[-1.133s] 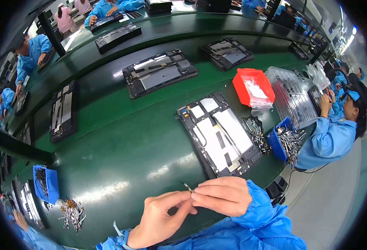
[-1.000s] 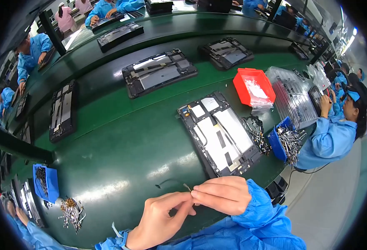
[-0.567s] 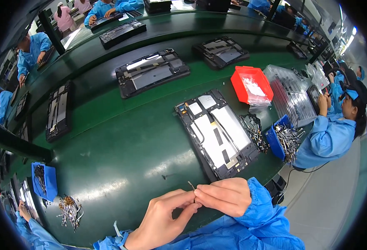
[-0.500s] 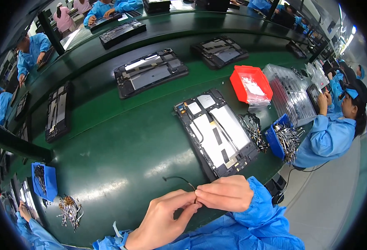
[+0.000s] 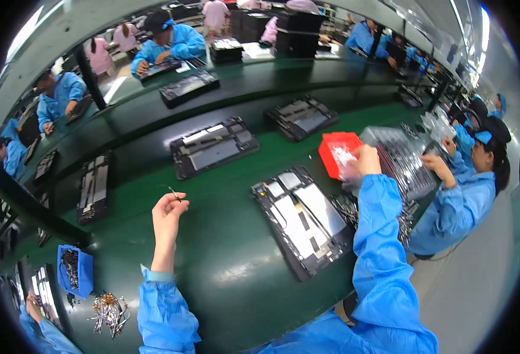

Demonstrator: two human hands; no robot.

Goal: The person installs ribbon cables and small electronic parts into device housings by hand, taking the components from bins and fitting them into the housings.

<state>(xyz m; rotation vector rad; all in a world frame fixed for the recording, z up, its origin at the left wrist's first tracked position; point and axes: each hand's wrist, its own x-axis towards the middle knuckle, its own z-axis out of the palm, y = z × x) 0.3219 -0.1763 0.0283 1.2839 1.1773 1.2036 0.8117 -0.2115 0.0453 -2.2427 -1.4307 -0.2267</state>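
My left hand [image 5: 168,213] is raised over the green bench, its fingers pinching a short thin dark cable [image 5: 174,193] whose end sticks up past the fingertips. On the right my right hand [image 5: 366,160] is at the edge of a red bin [image 5: 329,158] holding small clear plastic bags. Its fingers are curled together over the bags, and anything between them is hidden. Between my arms lies an opened tablet-like device [image 5: 286,207], with pale panels and dark cables inside a black frame.
More opened devices lie on the conveyor [image 5: 215,147] beyond. Clear plastic trays [image 5: 401,162] stand right of the red bin, beside loose cables. At left are a blue bin [image 5: 83,272] of dark parts and a cable pile [image 5: 109,312]. A co-worker [image 5: 469,183] reaches in from the right.
My hands, together on the cable before, have parted. The left has carried the cable forward and left; the right has reached out to the red bin. The view has shifted upward.
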